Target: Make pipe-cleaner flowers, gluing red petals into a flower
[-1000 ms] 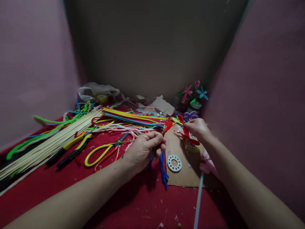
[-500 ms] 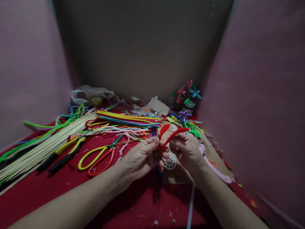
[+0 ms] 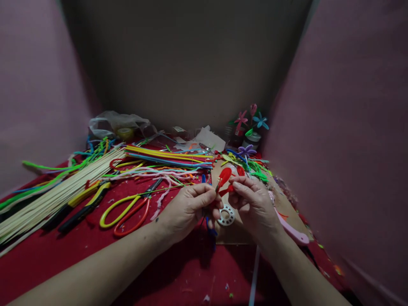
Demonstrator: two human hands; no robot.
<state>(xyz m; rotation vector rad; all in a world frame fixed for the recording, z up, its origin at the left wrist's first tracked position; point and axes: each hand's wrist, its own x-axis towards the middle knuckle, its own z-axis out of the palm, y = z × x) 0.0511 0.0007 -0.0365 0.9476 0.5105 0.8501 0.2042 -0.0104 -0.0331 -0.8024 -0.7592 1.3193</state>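
Observation:
My left hand (image 3: pixel 199 204) is closed, its thumb and fingers pinching the base of a looped red pipe cleaner (image 3: pixel 225 175). Opposite it, my right hand (image 3: pixel 250 202) pinches another stretch of red pipe cleaner between thumb and forefinger. The two hands are close together over a cardboard sheet (image 3: pixel 236 236). Below the fingers lies a white ring with holes (image 3: pixel 227 215). A dark blue pipe cleaner (image 3: pixel 211 229) shows under my left hand, partly hidden. Beside my left forearm rest scissors with one yellow and one red handle (image 3: pixel 132 210).
Pliers (image 3: pixel 78 206) and a bundle of pale sticks (image 3: pixel 63 185) lie at the left. Straight coloured pipe cleaners (image 3: pixel 168 156) stretch across the back. Pipe-cleaner flowers (image 3: pixel 260 122) stand by jars at the back right. A pink-handled tool (image 3: pixel 295 233) lies right of my right hand.
The long red strip that stuck out past my right fingers is now bent in between the hands. The red loop has turned and looks wider. The view has shifted slightly.

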